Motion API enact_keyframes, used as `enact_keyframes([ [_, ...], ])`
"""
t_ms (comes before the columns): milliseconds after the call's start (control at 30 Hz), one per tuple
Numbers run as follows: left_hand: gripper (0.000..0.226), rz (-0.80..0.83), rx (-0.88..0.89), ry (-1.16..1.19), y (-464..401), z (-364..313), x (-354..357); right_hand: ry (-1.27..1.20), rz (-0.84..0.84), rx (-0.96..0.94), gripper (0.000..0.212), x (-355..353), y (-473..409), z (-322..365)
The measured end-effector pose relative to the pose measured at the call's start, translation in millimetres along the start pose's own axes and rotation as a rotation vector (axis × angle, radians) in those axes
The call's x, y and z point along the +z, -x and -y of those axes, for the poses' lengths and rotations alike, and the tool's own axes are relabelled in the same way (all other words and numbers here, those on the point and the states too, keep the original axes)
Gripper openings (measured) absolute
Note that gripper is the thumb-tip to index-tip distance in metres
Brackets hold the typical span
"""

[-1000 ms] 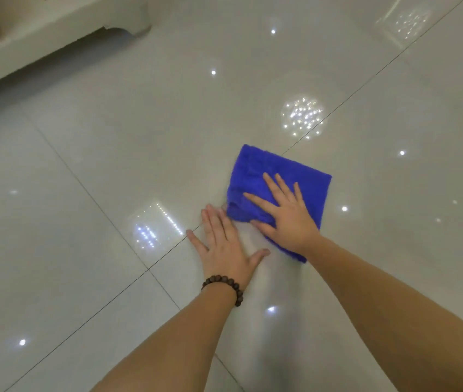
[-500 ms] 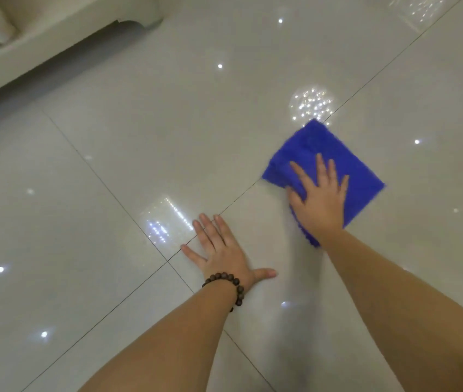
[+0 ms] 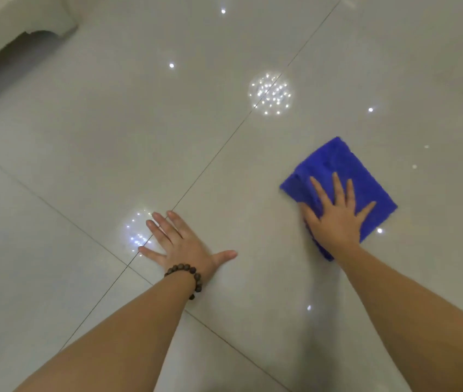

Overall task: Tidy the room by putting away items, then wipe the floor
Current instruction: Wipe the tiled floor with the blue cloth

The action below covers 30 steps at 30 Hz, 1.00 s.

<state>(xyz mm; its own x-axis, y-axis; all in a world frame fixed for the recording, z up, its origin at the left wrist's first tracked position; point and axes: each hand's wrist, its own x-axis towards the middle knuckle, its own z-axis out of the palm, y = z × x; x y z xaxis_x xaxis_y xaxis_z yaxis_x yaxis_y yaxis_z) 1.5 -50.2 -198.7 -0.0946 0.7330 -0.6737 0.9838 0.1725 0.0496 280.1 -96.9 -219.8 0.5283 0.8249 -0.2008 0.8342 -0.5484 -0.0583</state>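
A folded blue cloth lies flat on the glossy pale tiled floor, right of centre. My right hand presses on its near half with fingers spread and straight. My left hand rests flat on the bare tile to the left, fingers spread over a grout line, a dark bead bracelet on its wrist. Roughly a hand's width of tile separates the two hands.
The base of a pale piece of furniture stands at the top left, with a shadowed gap beneath it. Dark grout lines cross the floor diagonally. Ceiling lights reflect off the tiles as bright spots.
My right hand has slid the blue cloth to the right, away from my left hand, which stays planted on the tile. The view has shifted, and the furniture sits further into the corner.
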Motion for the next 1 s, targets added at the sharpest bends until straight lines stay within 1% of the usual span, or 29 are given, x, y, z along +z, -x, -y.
enact_keyframes([
  [33, 0.163, -0.019, 0.004, -0.006, -1, -1, 1, -0.048, 0.012, 0.144, 0.061, -6, -5, -12],
  [67, 0.162, -0.039, 0.007, -0.016, -2, -1, 2, -0.075, 0.007, 0.245, 0.061, -5, -7, -11],
  [100, 0.161, -0.057, 0.008, -0.025, -3, 0, 4, -0.08, -0.004, 0.274, 0.059, -2, -4, 2],
  [133, 0.159, -0.071, 0.009, -0.034, -3, 1, 6, -0.076, -0.028, 0.197, 0.056, 4, 4, 18],
  [167, 0.156, -0.084, 0.016, -0.048, -2, 2, 8, -0.061, -0.038, 0.038, 0.055, 11, 16, 32],
  [200, 0.15, -0.104, 0.038, -0.064, 3, 3, 10, -0.023, -0.036, -0.164, 0.055, 18, 29, 40],
  [233, 0.142, -0.138, 0.077, -0.077, 11, 2, 14, 0.021, -0.006, -0.359, 0.056, 22, 40, 35],
  [267, 0.132, -0.18, 0.128, -0.072, 22, -2, 20, 0.049, 0.013, -0.487, 0.056, 20, 42, 18],
  [300, 0.124, -0.211, 0.186, -0.05, 35, -13, 28, 0.041, 0.026, -0.516, 0.056, 14, 35, -7],
  [333, 0.12, -0.22, 0.248, -0.035, 51, -29, 38, 0.021, 0.03, -0.453, 0.057, 9, 28, -38],
  [367, 0.118, -0.212, 0.314, -0.047, 67, -48, 50, 0.006, 0.032, -0.313, 0.056, 5, 26, -70],
  [400, 0.12, -0.192, 0.378, -0.079, 83, -70, 64, -0.018, 0.044, -0.111, 0.056, 3, 27, -106],
  [433, 0.122, -0.165, 0.436, -0.117, 98, -92, 80, -0.056, 0.06, 0.131, 0.057, 0, 32, -143],
  [500, 0.129, -0.08, 0.505, -0.193, 119, -125, 108, -0.182, 0.038, 0.632, 0.06, -8, 50, -204],
  [533, 0.134, -0.039, 0.511, -0.23, 124, -134, 119, -0.233, 0.036, 0.824, 0.062, -13, 59, -217],
  [567, 0.139, -0.016, 0.504, -0.263, 125, -139, 126, -0.234, 0.047, 0.91, 0.063, -13, 64, -217],
  [600, 0.143, -0.006, 0.492, -0.288, 124, -142, 131, -0.196, 0.038, 0.858, 0.063, -9, 69, -204],
  [633, 0.145, -0.001, 0.484, -0.304, 122, -143, 134, -0.153, -0.01, 0.68, 0.061, 0, 74, -184],
  [667, 0.147, 0.006, 0.48, -0.309, 120, -144, 135, -0.118, -0.047, 0.414, 0.058, 11, 80, -158],
  [733, 0.15, 0.009, 0.481, -0.325, 120, -145, 134, -0.018, -0.018, -0.179, 0.058, 22, 98, -118],
  [767, 0.151, 0.004, 0.481, -0.339, 121, -145, 134, 0.031, -0.006, -0.369, 0.059, 23, 100, -120],
  [800, 0.152, 0.005, 0.479, -0.348, 122, -146, 135, 0.068, -0.007, -0.45, 0.06, 19, 93, -140],
  [833, 0.153, 0.011, 0.476, -0.348, 123, -147, 136, 0.091, -0.041, -0.377, 0.061, 15, 86, -171],
  [867, 0.154, 0.016, 0.473, -0.346, 123, -149, 137, 0.072, -0.054, -0.175, 0.061, 9, 79, -202],
  [933, 0.156, 0.017, 0.473, -0.351, 124, -152, 137, -0.146, -0.079, 0.492, 0.063, -3, 68, -249],
  [967, 0.156, 0.011, 0.473, -0.354, 124, -152, 138, -0.216, -0.051, 0.72, 0.062, -6, 67, -246],
  [1000, 0.156, 0.005, 0.471, -0.354, 124, -152, 139, -0.221, -0.041, 0.75, 0.061, -6, 69, -226],
])
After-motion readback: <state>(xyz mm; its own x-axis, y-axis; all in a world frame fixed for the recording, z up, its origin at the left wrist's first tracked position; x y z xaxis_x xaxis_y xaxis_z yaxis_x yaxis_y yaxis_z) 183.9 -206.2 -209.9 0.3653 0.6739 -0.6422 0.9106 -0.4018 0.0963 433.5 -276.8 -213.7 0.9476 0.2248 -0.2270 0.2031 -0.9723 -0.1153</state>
